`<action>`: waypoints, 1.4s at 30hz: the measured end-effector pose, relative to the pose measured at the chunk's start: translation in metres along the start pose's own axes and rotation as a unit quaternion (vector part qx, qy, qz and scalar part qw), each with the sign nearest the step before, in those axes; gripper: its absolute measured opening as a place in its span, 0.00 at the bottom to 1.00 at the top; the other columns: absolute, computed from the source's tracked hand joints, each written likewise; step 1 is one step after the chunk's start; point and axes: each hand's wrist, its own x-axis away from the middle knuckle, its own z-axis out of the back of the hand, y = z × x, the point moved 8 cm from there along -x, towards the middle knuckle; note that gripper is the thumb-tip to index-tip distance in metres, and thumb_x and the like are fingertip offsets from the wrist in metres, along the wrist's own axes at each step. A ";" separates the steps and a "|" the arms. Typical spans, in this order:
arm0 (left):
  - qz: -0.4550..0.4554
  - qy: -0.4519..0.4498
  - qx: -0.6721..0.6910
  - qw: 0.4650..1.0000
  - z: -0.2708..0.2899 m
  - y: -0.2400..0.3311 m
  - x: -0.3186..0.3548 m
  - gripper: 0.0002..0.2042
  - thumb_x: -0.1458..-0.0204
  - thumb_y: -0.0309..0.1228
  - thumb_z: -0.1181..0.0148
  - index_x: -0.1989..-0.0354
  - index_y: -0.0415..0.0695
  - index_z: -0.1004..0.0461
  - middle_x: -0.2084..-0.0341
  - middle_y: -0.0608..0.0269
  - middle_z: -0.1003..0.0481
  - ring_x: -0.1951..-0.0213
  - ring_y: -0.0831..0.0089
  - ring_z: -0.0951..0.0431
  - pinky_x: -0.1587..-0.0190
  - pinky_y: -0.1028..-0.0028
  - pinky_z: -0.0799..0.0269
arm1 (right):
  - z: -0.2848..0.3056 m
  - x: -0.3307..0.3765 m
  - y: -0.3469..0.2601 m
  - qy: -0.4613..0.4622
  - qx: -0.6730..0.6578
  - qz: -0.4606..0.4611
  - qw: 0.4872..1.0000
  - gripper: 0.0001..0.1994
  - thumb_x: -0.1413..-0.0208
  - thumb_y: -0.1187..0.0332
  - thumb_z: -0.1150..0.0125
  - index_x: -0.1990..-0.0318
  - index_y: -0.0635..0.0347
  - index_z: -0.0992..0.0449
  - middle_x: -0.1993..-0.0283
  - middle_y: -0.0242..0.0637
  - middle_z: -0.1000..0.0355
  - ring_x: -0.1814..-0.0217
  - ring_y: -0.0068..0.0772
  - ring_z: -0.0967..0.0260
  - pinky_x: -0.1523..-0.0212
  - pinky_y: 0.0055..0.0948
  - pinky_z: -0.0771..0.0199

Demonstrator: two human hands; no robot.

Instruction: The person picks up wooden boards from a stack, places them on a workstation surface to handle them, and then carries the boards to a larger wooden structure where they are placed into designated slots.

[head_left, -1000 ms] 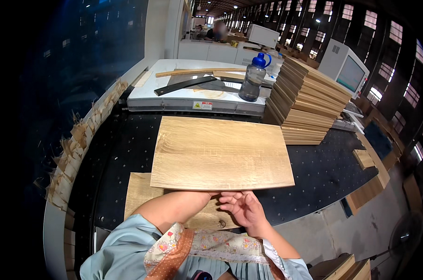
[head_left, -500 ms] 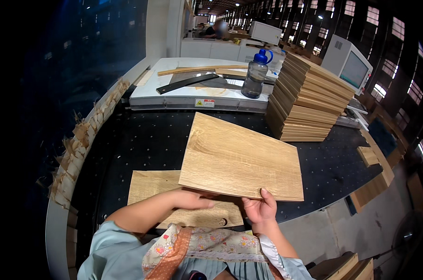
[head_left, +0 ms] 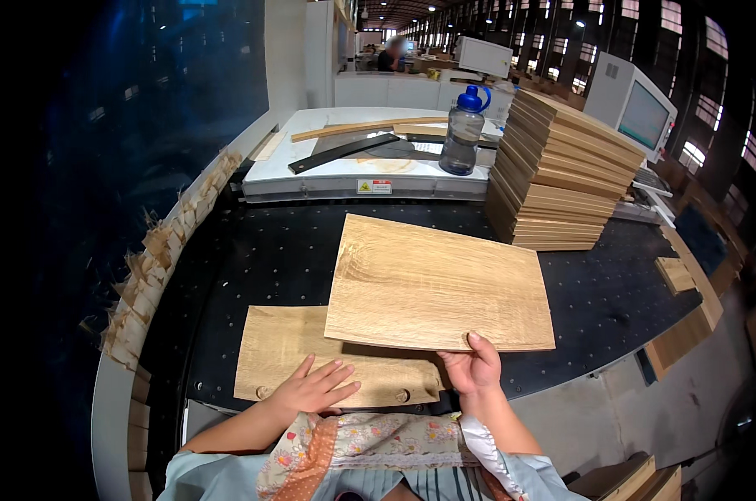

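The right hand [head_left: 474, 371] pinches the near edge of a wood-grain board [head_left: 436, 284], thumb on top and fingers beneath, and holds it lifted and tilted above the black perforated table [head_left: 252, 259]. The left hand [head_left: 311, 388] lies flat with fingers spread on a second, thinner wooden sheet [head_left: 290, 351] that rests on the table near the person, partly under the raised board. The sheet's near edge shows small rounded notches.

By the look of it, the step in hand is separating or shifting the upper board while the lower sheet is pinned in place. Any further move of the board calls for a steady one-handed hold, since it is wide and gripped only at one edge, so it could sag or swing.

Far right stands a tall stack of boards [head_left: 561, 179], just beside a water bottle with a blue cap [head_left: 463, 129] on a white machine bed [head_left: 344, 171], where a dark straightedge [head_left: 344, 153] and wooden strips [head_left: 369, 128] lie. Wood offcuts [head_left: 161, 259] line the table's left rim.
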 end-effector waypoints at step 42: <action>0.369 0.250 0.636 0.629 -0.092 -0.163 0.033 0.29 0.56 0.19 0.44 0.42 0.36 0.44 0.40 0.46 0.49 0.38 0.59 0.47 0.38 0.70 0.51 | -0.009 -0.018 0.061 0.010 0.050 -0.108 0.993 0.19 0.46 0.71 0.53 0.49 0.76 0.38 0.50 0.52 0.33 0.48 0.46 0.34 0.46 0.46 0.35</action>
